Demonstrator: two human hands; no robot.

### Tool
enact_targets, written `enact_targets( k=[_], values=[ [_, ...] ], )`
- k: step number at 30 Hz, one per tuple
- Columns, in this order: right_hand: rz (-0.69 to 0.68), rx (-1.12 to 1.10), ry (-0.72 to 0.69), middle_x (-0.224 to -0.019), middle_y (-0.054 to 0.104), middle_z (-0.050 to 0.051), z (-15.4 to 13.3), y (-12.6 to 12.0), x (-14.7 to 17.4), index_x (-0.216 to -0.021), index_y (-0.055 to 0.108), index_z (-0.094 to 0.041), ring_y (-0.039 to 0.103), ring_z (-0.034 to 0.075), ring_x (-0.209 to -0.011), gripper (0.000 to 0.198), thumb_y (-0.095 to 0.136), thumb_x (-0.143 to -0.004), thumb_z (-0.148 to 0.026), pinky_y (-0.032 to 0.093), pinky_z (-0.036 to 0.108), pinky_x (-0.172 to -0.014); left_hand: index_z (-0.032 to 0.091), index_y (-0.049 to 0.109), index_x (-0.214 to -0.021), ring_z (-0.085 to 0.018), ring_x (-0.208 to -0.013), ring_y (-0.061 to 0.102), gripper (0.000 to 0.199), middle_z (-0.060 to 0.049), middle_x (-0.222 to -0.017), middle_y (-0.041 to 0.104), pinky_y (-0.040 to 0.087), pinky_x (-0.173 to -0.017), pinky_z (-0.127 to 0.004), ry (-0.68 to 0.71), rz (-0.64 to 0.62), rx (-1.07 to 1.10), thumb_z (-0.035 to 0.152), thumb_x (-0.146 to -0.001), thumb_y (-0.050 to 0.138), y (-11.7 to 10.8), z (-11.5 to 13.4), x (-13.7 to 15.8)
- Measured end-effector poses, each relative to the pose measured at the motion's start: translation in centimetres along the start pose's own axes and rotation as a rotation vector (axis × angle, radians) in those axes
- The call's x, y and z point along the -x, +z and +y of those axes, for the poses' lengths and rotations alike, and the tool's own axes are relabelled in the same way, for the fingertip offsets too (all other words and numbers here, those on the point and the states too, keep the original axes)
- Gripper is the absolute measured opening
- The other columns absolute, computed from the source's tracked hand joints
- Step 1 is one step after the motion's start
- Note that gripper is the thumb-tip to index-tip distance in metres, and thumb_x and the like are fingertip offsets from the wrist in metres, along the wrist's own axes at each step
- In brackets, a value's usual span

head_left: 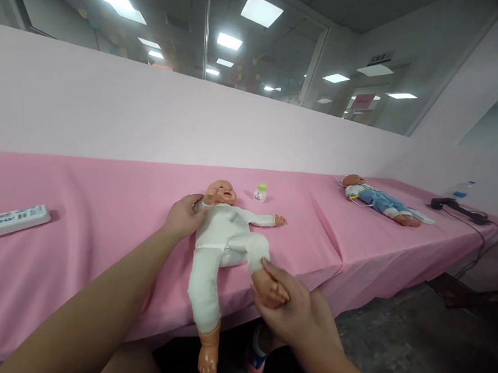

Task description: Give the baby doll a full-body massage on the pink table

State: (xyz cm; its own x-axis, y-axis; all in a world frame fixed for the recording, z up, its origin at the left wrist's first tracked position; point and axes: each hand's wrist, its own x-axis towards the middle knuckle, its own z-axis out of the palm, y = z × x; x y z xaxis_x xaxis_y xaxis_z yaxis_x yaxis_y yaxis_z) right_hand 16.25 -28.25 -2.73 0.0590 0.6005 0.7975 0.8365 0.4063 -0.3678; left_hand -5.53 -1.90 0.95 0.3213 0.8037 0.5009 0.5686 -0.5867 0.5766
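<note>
A baby doll (223, 230) with a white cloth body lies on its back on the pink-covered table (117, 201), its legs reaching past the front edge. My left hand (185, 216) is closed around the doll's arm near its shoulder; most of that arm is hidden. Lower down, my right hand (292, 302) grips the doll's bent leg at the ankle and foot. The doll's other leg hangs straight over the edge. Its free arm points right. Beyond that arm stands a small white bottle with a green cap (260, 193).
At the right, a second doll (379, 199) in blue trousers lies on the cloth. Past it are a black corded device (460, 211) and a clear bottle (463, 189). On the left lies a long white box (13, 222). A white wall (152, 118) rises behind the table.
</note>
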Motion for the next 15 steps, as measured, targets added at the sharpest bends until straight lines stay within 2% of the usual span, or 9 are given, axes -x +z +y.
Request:
enact_targets(
  k=[2, 4, 8, 11, 15],
  values=[
    [-0.017, -0.042, 0.079, -0.103, 0.079, 0.008, 0.6, 1.1, -2.3, -0.135, 0.063, -0.020, 0.077, 0.022, -0.082, 0.052, 0.071, -0.084, -0.025, 0.064, 0.032, -0.076, 0.027, 0.071, -0.132, -0.030, -0.120, 0.065, 0.048, -0.006, -0.131, 0.073, 0.050, -0.103, -0.039, 0.156, -0.084, -0.055, 0.045, -0.089, 0.061, 0.4, 0.3, 0.2],
    [-0.065, -0.060, 0.180, -0.109, 0.079, 0.009, 1.3, 2.7, -4.0, -0.135, 0.064, -0.020, 0.077, 0.024, -0.090, 0.053, 0.070, -0.083, -0.027, 0.063, 0.036, -0.083, 0.028, 0.070, -0.136, -0.031, -0.128, 0.061, 0.050, -0.005, -0.136, 0.071, 0.048, -0.108, -0.039, 0.241, -0.165, -0.082, 0.045, -0.090, 0.061, 0.7, 0.2, 0.3],
    [-0.125, -0.044, 0.261, -0.103, 0.080, 0.007, 2.3, 5.8, -5.3, -0.134, 0.067, -0.020, 0.077, 0.026, -0.086, 0.054, 0.067, -0.080, -0.024, 0.063, 0.041, -0.081, 0.027, 0.068, -0.140, -0.032, -0.134, 0.057, 0.052, -0.006, -0.139, 0.069, 0.046, -0.111, -0.043, 0.244, -0.201, -0.094, 0.047, -0.092, 0.059, 1.1, -0.2, 0.3],
    [-0.126, -0.067, 0.266, -0.110, 0.079, 0.009, 2.2, 6.0, -5.0, -0.136, 0.065, -0.018, 0.077, 0.027, -0.091, 0.055, 0.067, -0.081, -0.024, 0.063, 0.041, -0.083, 0.030, 0.067, -0.140, -0.030, -0.127, 0.063, 0.052, -0.004, -0.137, 0.070, 0.050, -0.106, -0.041, 0.161, -0.163, -0.029, 0.047, -0.092, 0.059, 0.7, -0.2, 0.3],
    [-0.097, -0.088, 0.194, -0.108, 0.079, 0.008, 1.6, 3.7, -3.5, -0.137, 0.063, -0.021, 0.077, 0.026, -0.088, 0.056, 0.070, -0.082, -0.024, 0.064, 0.037, -0.079, 0.026, 0.065, -0.131, -0.028, -0.100, 0.074, 0.048, -0.005, -0.115, 0.077, 0.057, -0.086, -0.038, -0.139, -0.056, 0.131, 0.052, -0.092, 0.059, -0.3, -2.0, -0.2]
  ],
)
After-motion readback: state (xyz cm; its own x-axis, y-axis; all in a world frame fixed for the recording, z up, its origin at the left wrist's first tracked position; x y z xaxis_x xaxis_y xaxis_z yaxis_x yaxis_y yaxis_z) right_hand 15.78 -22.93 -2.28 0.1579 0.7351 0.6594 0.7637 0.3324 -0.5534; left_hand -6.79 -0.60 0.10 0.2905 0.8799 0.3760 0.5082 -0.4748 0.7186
